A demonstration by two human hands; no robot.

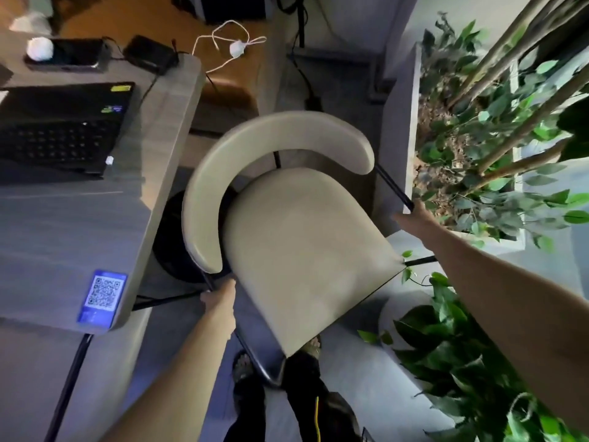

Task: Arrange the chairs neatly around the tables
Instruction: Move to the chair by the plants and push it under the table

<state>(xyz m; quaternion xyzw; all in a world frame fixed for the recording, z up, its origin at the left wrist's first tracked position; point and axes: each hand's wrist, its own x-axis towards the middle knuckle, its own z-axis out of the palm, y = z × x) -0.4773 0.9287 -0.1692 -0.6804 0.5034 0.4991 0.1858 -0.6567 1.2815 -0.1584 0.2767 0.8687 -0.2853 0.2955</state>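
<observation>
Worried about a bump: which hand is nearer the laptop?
Left. The left hand grips the chair frame beside the table, below the laptop; the right hand grips the frame on the chair's far side, by the planter.

Single head-worn wide-angle view: looks steeply down, close above chair (pixel 306 250), worktop (pixel 79 218) edge at left, plants (pixel 478 138) right.

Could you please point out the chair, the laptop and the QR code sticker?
chair (pixel 306 250), head view, middle of the seat.
laptop (pixel 60 129), head view, keyboard.
QR code sticker (pixel 103 293), head view, the code itself.
</observation>
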